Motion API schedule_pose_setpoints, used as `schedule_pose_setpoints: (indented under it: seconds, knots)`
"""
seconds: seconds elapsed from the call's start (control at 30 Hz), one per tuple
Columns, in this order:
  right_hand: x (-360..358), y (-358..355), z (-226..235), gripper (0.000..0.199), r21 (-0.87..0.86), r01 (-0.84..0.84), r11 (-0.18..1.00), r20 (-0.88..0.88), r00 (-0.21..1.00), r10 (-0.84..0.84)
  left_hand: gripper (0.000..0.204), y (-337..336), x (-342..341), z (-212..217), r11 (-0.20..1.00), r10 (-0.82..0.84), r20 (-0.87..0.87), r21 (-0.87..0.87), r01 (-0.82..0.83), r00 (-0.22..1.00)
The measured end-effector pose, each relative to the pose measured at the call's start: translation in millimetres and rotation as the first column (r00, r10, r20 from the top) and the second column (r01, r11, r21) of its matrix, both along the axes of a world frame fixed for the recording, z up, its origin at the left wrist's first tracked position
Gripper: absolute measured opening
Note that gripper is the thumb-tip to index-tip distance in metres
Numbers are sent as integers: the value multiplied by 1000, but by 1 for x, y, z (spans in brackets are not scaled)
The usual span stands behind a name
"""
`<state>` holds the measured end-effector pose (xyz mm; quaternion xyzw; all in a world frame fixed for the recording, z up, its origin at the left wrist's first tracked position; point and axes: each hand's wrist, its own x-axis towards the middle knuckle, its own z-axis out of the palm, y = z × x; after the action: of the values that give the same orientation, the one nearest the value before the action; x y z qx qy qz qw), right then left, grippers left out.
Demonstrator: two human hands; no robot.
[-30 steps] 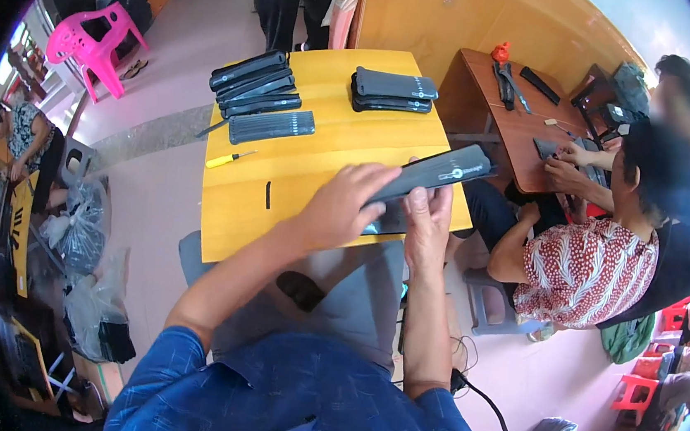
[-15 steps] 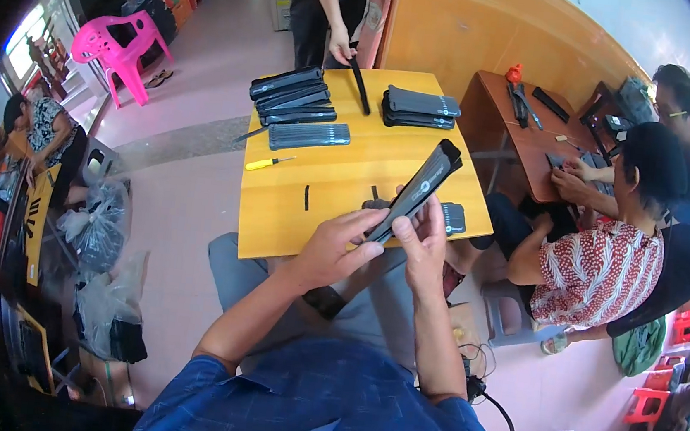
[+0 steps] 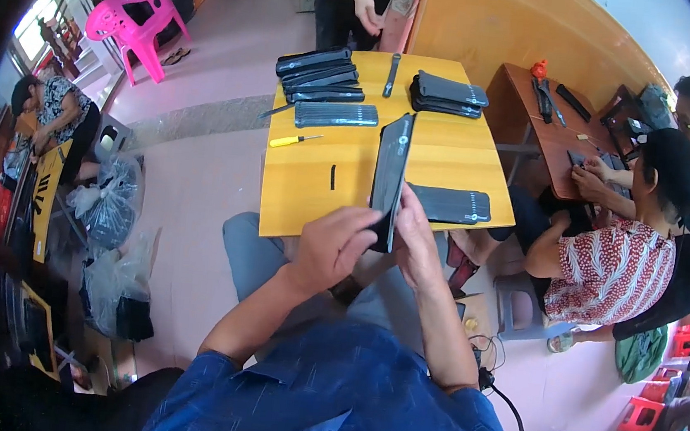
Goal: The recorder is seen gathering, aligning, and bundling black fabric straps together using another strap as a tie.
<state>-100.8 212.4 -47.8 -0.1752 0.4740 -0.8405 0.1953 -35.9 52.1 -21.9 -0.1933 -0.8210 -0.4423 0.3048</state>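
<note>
As your left hand [image 3: 334, 243] and right hand [image 3: 420, 241] grip its lower end, the grey pouch [image 3: 392, 166] stands tilted over the table's [image 3: 297, 198] near edge.
Should that low grip loosen, it could slip toward your lap, since its upper end seems unsupported. It looks long, thin and smooth; the lined pouch [image 3: 452, 205] at right lies flat, striped lengthwise, on glossy yellow.

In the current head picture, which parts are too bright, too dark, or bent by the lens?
Head view: the upper-left window is washed out; the corners fall to black; red stools near the right rim lean, bent by the lens; the held dark case stands out against the yellow table.
</note>
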Motion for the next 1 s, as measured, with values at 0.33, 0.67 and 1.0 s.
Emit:
schedule_pose_setpoints:
  seconds: [0.33,0.67,1.0]
  knots:
    - [12,3,45,53,624,185,760,-488,851,194,9,-11,-2,12,976,149,128,140,-167,981]
    - [-24,21,-6,28,542,607,581,-613,759,-222,15,-52,0,29,886,293,270,283,-366,917]
    - [-37,86,4,38,317,485,815,-217,874,-435,24,-193,36,-37,595,247,333,689,-413,910]
